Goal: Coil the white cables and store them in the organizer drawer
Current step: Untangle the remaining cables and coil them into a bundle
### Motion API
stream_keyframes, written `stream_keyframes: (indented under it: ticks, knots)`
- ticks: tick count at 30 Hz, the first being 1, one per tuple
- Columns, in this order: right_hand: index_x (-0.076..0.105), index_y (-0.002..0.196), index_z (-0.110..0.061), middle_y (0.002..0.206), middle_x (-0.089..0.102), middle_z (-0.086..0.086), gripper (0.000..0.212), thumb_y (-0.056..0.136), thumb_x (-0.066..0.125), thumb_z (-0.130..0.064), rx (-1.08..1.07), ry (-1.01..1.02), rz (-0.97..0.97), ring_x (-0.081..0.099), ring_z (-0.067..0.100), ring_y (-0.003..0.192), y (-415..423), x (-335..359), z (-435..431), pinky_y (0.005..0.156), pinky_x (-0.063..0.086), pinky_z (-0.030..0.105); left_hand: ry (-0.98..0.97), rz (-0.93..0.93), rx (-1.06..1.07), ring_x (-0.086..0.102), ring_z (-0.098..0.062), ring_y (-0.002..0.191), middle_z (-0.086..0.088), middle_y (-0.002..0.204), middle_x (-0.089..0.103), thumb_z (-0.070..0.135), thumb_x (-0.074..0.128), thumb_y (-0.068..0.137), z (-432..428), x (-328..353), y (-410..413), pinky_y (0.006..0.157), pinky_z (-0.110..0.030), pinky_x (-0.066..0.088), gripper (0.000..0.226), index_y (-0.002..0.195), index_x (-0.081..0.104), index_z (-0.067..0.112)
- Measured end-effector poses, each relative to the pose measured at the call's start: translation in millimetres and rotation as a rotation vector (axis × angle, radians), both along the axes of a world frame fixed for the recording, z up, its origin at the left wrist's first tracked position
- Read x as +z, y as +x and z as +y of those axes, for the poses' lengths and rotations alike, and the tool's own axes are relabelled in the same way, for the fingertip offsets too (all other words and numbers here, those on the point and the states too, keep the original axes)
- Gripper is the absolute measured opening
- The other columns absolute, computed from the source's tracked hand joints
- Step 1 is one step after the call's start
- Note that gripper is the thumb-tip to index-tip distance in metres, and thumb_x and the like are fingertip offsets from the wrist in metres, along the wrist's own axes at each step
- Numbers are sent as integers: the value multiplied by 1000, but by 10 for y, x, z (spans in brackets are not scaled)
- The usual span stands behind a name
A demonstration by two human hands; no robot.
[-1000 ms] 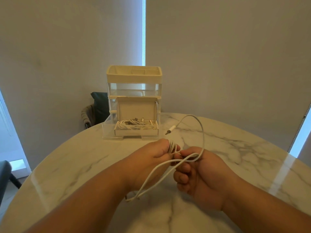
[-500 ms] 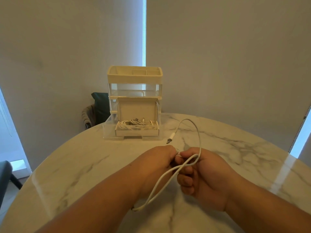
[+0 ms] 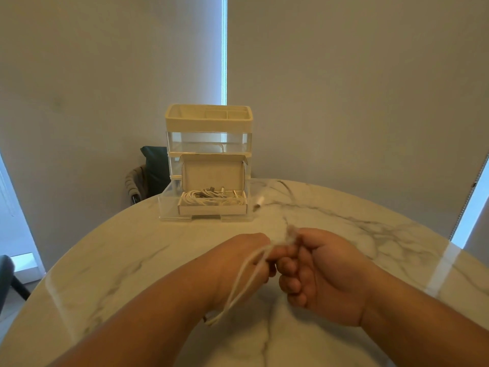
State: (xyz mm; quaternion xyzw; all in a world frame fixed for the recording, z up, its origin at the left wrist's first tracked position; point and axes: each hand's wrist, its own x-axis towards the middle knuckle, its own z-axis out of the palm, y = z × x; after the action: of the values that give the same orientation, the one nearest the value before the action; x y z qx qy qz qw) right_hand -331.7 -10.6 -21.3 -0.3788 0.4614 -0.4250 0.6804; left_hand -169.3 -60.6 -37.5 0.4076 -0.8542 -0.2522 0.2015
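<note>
The left hand (image 3: 243, 260) and right hand (image 3: 325, 274) meet at lower centre, both curled tight round a white cable (image 3: 239, 290) whose blurred loop hangs below the left wrist. Beyond, mid-frame, the open drawer (image 3: 166, 205) of the organizer (image 3: 209, 120) holds a box (image 3: 211, 210) of coiled cables (image 3: 211, 198).

Beyond the grip, where the left hand (image 3: 246, 263) and right hand (image 3: 325, 274) meet on the white cable (image 3: 246, 276), bare table (image 3: 132, 260) runs open to the organizer (image 3: 209, 144) and its pulled-out drawer (image 3: 169, 205). Drawer open from above; a cardboard box (image 3: 211, 209) of coiled cables (image 3: 211, 198) fills most of it, with the lid (image 3: 211, 173) upright behind and a narrow gap on the left. Blurred plug (image 3: 260, 201) hangs beyond the grip, just right of the drawer, and a slack loop trails under the left wrist.
</note>
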Motion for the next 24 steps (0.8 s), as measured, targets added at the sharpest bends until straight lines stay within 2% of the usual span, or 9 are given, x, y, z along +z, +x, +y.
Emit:
stream_keyframes:
  ticks: [3, 5, 7, 9, 12, 15, 17, 20, 24]
  knots:
    - [73, 99, -1, 62, 52, 7, 51, 94, 37, -37, -68, -100, -105, 47, 21, 49, -69, 76, -17, 52, 32, 29, 39, 88, -2, 61, 1, 68, 10, 72, 64, 10, 50, 87, 113, 50, -37, 68, -18, 50, 23, 75, 60, 27]
    - [71, 104, 0, 67, 55, 10, 41, 92, 42, -27, -125, -220, -95, 52, 24, 54, -129, 94, -38, 52, 35, 31, 204, 245, 23, 58, -1, 61, 11, 69, 61, 0, 47, 89, 116, 58, -87, 62, -15, 47, 28, 78, 62, 21]
    - [71, 92, -3, 69, 55, 13, 26, 92, 49, -17, -222, -348, 40, 52, 25, 57, -155, 57, -48, 50, 37, 33, 375, 425, 52, 59, -7, 57, 3, 66, 60, -7, 43, 91, 107, 65, -121, 64, -22, 49, 28, 86, 66, 9]
    - [64, 78, -6, 65, 56, 14, 24, 94, 56, -22, -304, -456, 295, 48, 24, 55, -118, 0, -11, 52, 37, 36, 511, 658, 105, 59, -13, 53, -4, 63, 60, -12, 42, 90, 59, 84, -165, 67, -33, 52, 28, 87, 67, 2]
    - [62, 74, -9, 61, 66, 8, 32, 79, 67, -40, -298, -543, 607, 54, 19, 51, 18, -68, 72, 52, 47, 33, 610, 985, 164, 62, -16, 54, -10, 65, 63, -10, 45, 92, 19, 144, -184, 59, -27, 57, 20, 89, 64, -3]
    - [69, 77, -15, 72, 72, 5, 17, 80, 76, -30, -300, -547, 642, 68, 18, 64, 128, -165, 72, 62, 60, 35, 721, 1208, 218, 64, -20, 52, -12, 60, 64, -6, 39, 98, 72, 235, -245, 48, -24, 56, 22, 90, 60, -5]
    - [68, 83, -12, 76, 74, 4, 16, 80, 78, -25, -322, -517, 606, 71, 19, 73, 159, -204, 48, 68, 62, 37, 761, 1266, 236, 60, -22, 56, -12, 61, 61, -5, 35, 101, 115, 279, -305, 44, -24, 53, 26, 86, 56, -3]
    - [65, 90, -5, 76, 73, 12, 14, 83, 75, -12, -344, -504, 503, 72, 21, 71, 205, -214, 38, 70, 62, 40, 763, 1304, 261, 59, -23, 58, -13, 65, 60, -4, 33, 102, 115, 291, -353, 45, -24, 52, 28, 84, 55, -1]
    - [64, 90, -7, 72, 71, 14, 4, 88, 68, -8, -343, -544, 517, 71, 21, 66, 256, -222, 43, 68, 61, 41, 697, 1343, 251, 64, -24, 67, -16, 76, 64, -5, 39, 99, 77, 232, -320, 54, -27, 57, 23, 89, 59, -3]
